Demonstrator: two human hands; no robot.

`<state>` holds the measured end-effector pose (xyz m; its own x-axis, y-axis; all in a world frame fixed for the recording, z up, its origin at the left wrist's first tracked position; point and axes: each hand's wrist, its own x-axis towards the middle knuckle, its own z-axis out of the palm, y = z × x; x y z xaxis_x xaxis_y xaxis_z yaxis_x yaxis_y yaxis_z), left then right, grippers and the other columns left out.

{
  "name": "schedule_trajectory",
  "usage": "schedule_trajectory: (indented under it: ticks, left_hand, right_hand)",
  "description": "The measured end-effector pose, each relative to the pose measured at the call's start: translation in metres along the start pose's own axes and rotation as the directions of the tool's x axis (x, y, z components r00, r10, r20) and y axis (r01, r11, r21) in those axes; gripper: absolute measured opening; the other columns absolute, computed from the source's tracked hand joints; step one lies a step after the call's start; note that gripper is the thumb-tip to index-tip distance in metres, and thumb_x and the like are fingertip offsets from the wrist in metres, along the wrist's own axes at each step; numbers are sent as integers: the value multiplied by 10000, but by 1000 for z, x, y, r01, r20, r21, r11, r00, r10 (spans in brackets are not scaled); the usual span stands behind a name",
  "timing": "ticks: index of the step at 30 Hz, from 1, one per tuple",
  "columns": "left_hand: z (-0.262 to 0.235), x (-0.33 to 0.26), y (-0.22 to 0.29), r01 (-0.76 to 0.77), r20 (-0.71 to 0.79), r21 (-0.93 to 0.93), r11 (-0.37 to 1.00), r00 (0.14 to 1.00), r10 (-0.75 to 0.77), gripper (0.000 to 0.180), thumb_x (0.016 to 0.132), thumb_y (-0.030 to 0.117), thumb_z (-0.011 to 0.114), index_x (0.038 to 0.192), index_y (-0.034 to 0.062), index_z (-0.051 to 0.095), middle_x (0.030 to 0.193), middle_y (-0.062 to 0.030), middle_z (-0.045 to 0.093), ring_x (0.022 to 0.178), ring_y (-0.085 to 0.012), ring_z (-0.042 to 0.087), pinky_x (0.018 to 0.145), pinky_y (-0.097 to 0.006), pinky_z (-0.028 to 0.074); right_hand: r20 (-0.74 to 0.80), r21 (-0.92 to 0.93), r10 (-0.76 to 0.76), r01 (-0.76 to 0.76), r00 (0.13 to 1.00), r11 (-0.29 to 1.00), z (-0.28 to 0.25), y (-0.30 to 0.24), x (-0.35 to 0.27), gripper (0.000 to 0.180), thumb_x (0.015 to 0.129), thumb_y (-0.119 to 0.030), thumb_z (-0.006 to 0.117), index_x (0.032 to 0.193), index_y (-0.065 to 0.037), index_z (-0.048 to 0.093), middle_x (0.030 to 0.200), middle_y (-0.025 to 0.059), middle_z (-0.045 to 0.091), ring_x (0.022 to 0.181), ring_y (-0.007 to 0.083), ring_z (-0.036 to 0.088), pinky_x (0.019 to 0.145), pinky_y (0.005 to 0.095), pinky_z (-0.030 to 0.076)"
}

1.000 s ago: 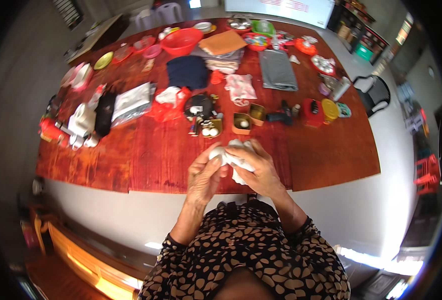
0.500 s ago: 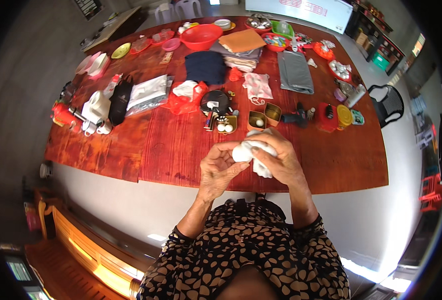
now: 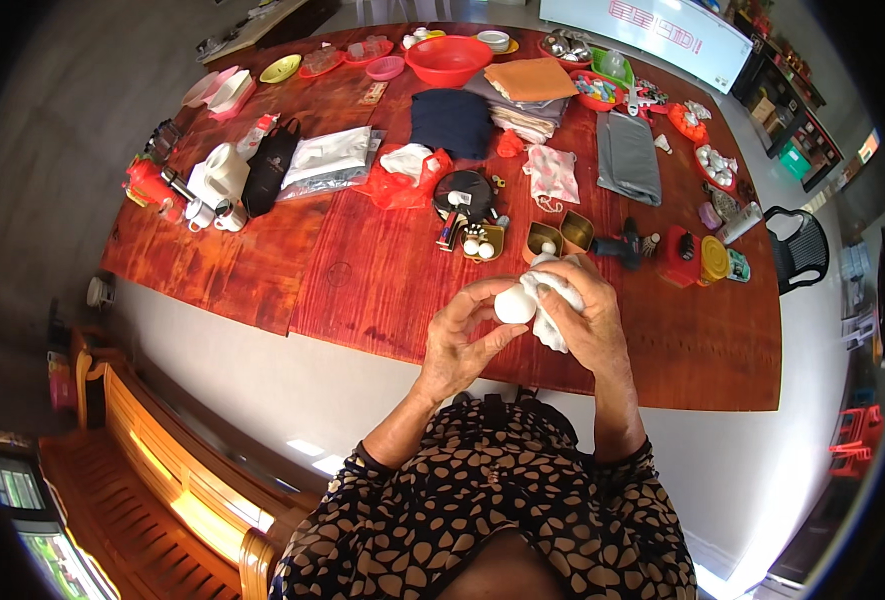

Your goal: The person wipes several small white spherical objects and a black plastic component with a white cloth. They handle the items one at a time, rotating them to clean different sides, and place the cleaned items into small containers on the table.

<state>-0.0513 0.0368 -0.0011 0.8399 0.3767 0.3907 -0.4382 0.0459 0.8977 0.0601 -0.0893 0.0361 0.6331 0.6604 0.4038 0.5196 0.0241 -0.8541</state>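
Over the near edge of the table, my left hand (image 3: 453, 345) grips a smooth white ball (image 3: 515, 305) between thumb and fingers. My right hand (image 3: 595, 325) is closed around a bunched white cloth (image 3: 555, 328), which touches or nearly touches the ball's right side. Just beyond my hands stand two small square boxes, the left box (image 3: 535, 234) with a white ball (image 3: 548, 247) in it and the right box (image 3: 578, 231) beside it. Further left, a third box (image 3: 500, 240) holds two white balls (image 3: 478, 248).
The reddish wooden table (image 3: 363, 290) carries a black round case (image 3: 465, 196), a red plastic bag (image 3: 383, 187), folded dark cloth (image 3: 451, 123), grey folded fabric (image 3: 628, 160) and a large red basin (image 3: 449, 62). A power drill (image 3: 623, 245) lies right of the boxes. A wooden bench (image 3: 163, 460) stands lower left.
My view has shifted, so the table and hands sit differently in the picture. The cloth has come away from the ball's front, and more of the ball shows.
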Motion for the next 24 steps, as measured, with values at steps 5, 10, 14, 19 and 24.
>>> schedule_trajectory:
  ticks: [5, 10, 14, 19, 24]
  left_hand:
    - [-2, 5, -3, 184, -39, -328, 927, 977, -208, 425, 841, 15, 638, 1230, -20, 472, 1146, -93, 564, 1032, -160, 563, 828, -276, 520]
    - [-8, 7, -11, 229, 17, -461, 858, 968, -249, 442, 846, 18, 633, 1254, -15, 467, 1117, -88, 586, 1003, -142, 572, 801, -268, 525]
    - [-4, 8, -9, 236, 46, -568, 788, 966, -255, 426, 862, 35, 614, 1258, -17, 466, 1087, -92, 602, 948, -147, 594, 782, -258, 529]
    - [-6, 10, -14, 247, 51, -753, 610, 946, -320, 370, 910, 94, 560, 1252, -20, 473, 1087, -101, 603, 905, -137, 602, 766, -244, 529]
    - [-4, 11, -16, 261, -17, -738, 622, 914, -405, 347, 929, 133, 541, 1232, -26, 486, 1036, -92, 610, 824, -114, 591, 721, -222, 517]
  right_hand:
    - [-119, 16, -87, 89, 989, 996, 11, -6, -3, 258, 800, 4, 602, 1053, -43, 617, 949, 105, 563, 827, 198, 583, 707, 309, 473]
    - [-97, 87, -27, 36, 995, 996, 17, -2, -2, 261, 819, -10, 601, 1078, -38, 609, 981, 103, 557, 867, 185, 577, 739, 288, 468]
    - [-142, 77, -8, 19, 990, 997, 18, 12, 0, 252, 829, -9, 590, 1080, -25, 601, 1001, 109, 551, 876, 186, 582, 719, 273, 475]
    - [-222, -193, -298, 258, 928, 947, 32, 4, -10, 455, 684, 76, 684, 1100, -100, 638, 1006, 131, 527, 884, 236, 580, 696, 310, 502]
    - [-166, -275, -395, 342, 904, 898, 38, 2, -8, 442, 680, 55, 708, 1086, -113, 658, 991, 122, 525, 884, 235, 581, 688, 304, 514]
